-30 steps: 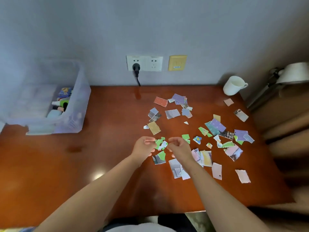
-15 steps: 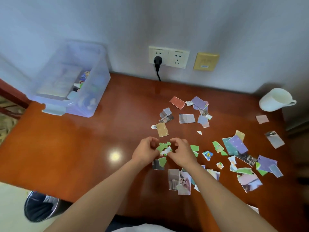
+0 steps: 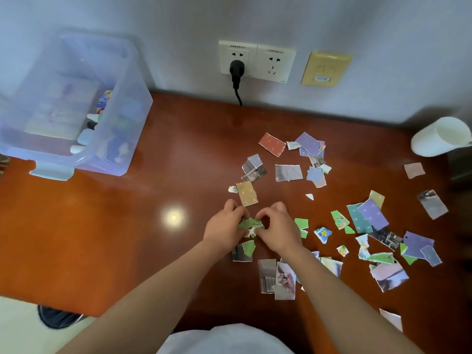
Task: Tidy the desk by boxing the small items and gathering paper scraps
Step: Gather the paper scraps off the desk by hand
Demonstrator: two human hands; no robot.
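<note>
Left hand (image 3: 224,228) and right hand (image 3: 278,231) both curl fingers round one green wad (image 3: 249,224), mid-desk (image 3: 102,226), nearer the front edge; box (image 3: 76,103) at back-left corner, small items (image 3: 90,123) inside; loose scraps (image 3: 367,218) cover the right half. My take: hold the wad in one hand, rake neighbours in with flat fingers; work front edge to back; glossy top, bits likely slide; skip pinching singles.

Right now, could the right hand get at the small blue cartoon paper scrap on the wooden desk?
Probably yes: the right hand sits near the small blue cartoon paper scrap, only flat green scraps between, though it pinches crumpled green paper.
</note>
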